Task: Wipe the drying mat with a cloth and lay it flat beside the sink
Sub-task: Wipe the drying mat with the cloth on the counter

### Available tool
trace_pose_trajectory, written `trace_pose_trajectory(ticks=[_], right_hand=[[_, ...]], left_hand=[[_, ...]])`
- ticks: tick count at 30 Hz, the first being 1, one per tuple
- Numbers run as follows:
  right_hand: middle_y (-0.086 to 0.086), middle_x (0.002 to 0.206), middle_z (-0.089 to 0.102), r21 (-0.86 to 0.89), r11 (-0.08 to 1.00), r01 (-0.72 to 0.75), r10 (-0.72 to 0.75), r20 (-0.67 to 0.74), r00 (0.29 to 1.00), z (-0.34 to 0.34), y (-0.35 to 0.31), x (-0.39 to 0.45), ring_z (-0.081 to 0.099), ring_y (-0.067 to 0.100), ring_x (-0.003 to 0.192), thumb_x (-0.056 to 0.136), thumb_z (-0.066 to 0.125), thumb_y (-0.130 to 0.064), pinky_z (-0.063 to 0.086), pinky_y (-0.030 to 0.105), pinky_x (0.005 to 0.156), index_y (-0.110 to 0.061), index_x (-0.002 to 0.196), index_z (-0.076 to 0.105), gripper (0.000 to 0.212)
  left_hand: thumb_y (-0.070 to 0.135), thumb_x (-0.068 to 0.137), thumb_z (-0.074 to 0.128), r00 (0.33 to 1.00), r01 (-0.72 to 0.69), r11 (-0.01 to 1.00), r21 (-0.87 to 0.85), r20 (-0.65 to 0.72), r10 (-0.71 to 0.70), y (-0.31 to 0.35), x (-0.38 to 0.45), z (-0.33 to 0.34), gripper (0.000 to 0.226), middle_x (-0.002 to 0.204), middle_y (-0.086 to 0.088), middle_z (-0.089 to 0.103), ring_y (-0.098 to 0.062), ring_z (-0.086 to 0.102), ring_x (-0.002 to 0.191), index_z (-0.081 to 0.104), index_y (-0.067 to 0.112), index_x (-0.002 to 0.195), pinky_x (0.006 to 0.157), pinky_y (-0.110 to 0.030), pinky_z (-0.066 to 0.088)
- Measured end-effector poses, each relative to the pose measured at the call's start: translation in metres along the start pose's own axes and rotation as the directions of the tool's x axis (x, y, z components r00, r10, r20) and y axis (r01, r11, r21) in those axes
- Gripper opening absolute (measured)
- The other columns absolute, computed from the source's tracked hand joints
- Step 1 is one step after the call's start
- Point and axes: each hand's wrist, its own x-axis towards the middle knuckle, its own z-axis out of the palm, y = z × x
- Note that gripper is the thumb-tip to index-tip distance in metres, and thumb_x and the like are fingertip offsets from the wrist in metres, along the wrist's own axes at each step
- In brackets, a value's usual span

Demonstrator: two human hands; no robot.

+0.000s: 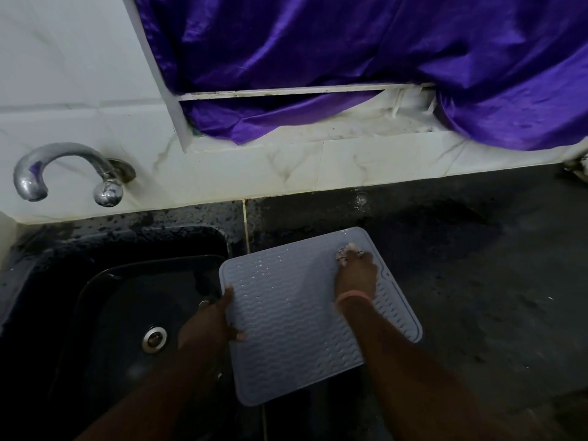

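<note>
Left hand (211, 316) pinches mat (296, 316) edge; mat half over sink (127, 313), half on counter (477, 281). Right hand (356, 275) squeezes small cloth (348, 249) at far corner. Rub toward left hand, press gently, hold edge tight.

The left hand (208, 319) reaches toward 1 o'clock, fingers and thumb curled in a pinch. The right hand (355, 275) reaches toward 11 o'clock, knuckles up, fingers curled

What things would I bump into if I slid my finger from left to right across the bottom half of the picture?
Sink → drain → left hand → drying mat → right hand with the cloth → dark counter.
</note>
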Motion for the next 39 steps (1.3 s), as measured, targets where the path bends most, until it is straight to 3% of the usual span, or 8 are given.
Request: trace_pose_trajectory(ticks=[8,12,19,25,30,33,36,39], right_hand=[[0.012,0.13,0.059,0.118,0.779,0.615,-0.624,0.228,0.747,0.058,-0.12,-0.133,0.052,0.027,0.118,0.098,0.051,-0.022,0.044,0.041,0.105,-0.013,0.13,0.059,0.035],[0.001,0.108,0.072,0.406,0.821,0.4,-0.504,0.188,0.843,0.013,-0.09,-0.087,0.067,0.014,0.099,0.097,0.056,-0.018,0.054,0.033,0.095,-0.017,0.112,0.072,0.022],[0.014,0.118,0.067,-0.121,0.993,0.002,-0.007,-0.039,0.999,-0.041,0.036,-0.009,0.062,0.032,0.107,0.1,0.043,-0.017,0.049,0.04,0.095,-0.007,0.117,0.063,0.028],[0.014,0.129,0.06,-0.049,0.982,0.182,-0.181,0.017,0.983,0.029,-0.042,-0.108,0.056,0.03,0.119,0.096,0.04,-0.023,0.042,0.047,0.11,-0.01,0.131,0.057,0.041],[0.016,0.139,0.059,0.293,0.812,0.506,-0.576,0.26,0.775,0.029,-0.078,-0.163,0.054,0.029,0.129,0.096,0.054,-0.014,0.032,0.033,0.118,-0.005,0.138,0.057,0.043],[0.002,0.116,0.072,0.508,0.812,0.287,-0.437,0.205,0.876,-0.001,-0.052,-0.139,0.068,0.018,0.103,0.099,0.057,-0.021,0.056,0.038,0.096,-0.019,0.118,0.071,0.024],[-0.003,0.095,0.071,0.266,0.948,0.177,-0.188,0.016,0.982,-0.038,0.011,-0.088,0.069,0.015,0.088,0.103,0.048,-0.032,0.057,0.036,0.084,-0.023,0.105,0.07,0.024],[0.015,0.109,0.073,0.031,0.999,0.031,-0.03,-0.048,0.998,-0.057,0.077,-0.05,0.068,0.035,0.102,0.1,0.051,-0.02,0.05,0.037,0.092,-0.01,0.114,0.07,0.025]], left_hand=[[0.042,0.076,0.079,0.996,-0.024,0.998,-0.06,-0.089,0.018,-0.005,-0.016,-0.004,0.107,0.144,-0.018,0.043,-0.03,0.059,0.117,0.006,0.047,0.153,0.098,-0.044,0.05],[0.042,0.067,0.087,0.998,-0.035,0.991,-0.132,-0.047,0.029,-0.005,-0.023,-0.005,0.126,0.153,-0.022,0.026,-0.036,0.053,0.124,-0.002,0.037,0.157,0.103,-0.043,0.045],[0.026,0.078,0.08,0.997,-0.042,0.933,-0.358,-0.069,0.019,-0.01,-0.028,0.015,0.101,0.149,-0.011,0.045,-0.03,0.05,0.131,0.018,0.029,0.157,0.102,-0.041,0.044],[0.016,0.068,0.087,0.998,-0.065,0.783,-0.618,-0.044,0.048,-0.019,-0.022,0.022,0.083,0.136,0.006,0.061,-0.018,0.058,0.123,0.051,0.029,0.142,0.106,-0.043,0.046],[0.039,0.098,0.057,0.992,-0.07,0.835,-0.546,-0.129,-0.002,-0.024,-0.02,0.026,0.043,0.132,0.0,0.063,-0.025,0.059,0.123,0.053,0.028,0.139,0.104,-0.041,0.047],[0.065,0.082,0.062,0.992,-0.059,0.873,-0.485,-0.128,-0.003,-0.024,-0.027,0.025,0.063,0.136,-0.001,0.055,-0.028,0.06,0.119,0.048,0.041,0.139,0.096,-0.049,0.053],[0.029,0.09,0.07,0.985,-0.148,0.89,-0.432,-0.14,0.097,-0.017,-0.053,0.021,0.054,0.138,-0.003,0.05,-0.015,0.062,0.106,0.051,0.031,0.14,0.085,-0.03,0.056],[0.038,0.087,0.072,0.98,-0.191,0.941,-0.278,-0.111,0.166,-0.031,-0.056,0.03,0.069,0.141,-0.003,0.047,-0.018,0.058,0.119,0.039,0.041,0.147,0.099,-0.041,0.052]])
